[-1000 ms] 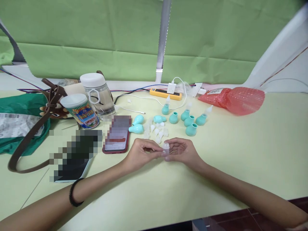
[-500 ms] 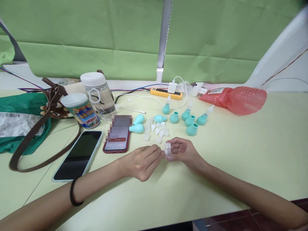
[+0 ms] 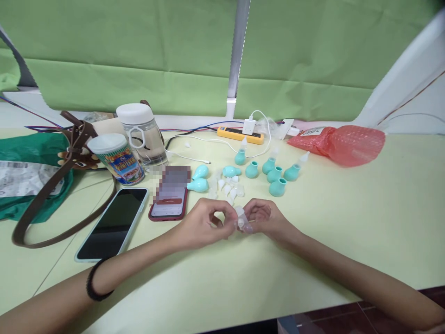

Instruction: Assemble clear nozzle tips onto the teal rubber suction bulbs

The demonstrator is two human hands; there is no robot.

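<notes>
Between my hands, just above the table, is a small clear plastic piece. My right hand holds it from the right between thumb and fingers. My left hand pinches at its left side, thumb and forefinger making a ring; the contact point is too small to make out fully. Just beyond lie several small white tips and clear pieces. Around these are teal rubber bulbs: some lie on their sides, several stand with open mouths, and a few carry clear nozzles.
Left of my hands lie a red-cased phone and a dark-screened phone. Behind them stand a noodle cup and a lidded bottle. A brown strap, yellow power strip and red bubble-wrap bag are also on the table.
My left hand has turned and its fingers have opened into a ring at the clear plastic piece. The piece has tilted; my right hand has hardly moved.
</notes>
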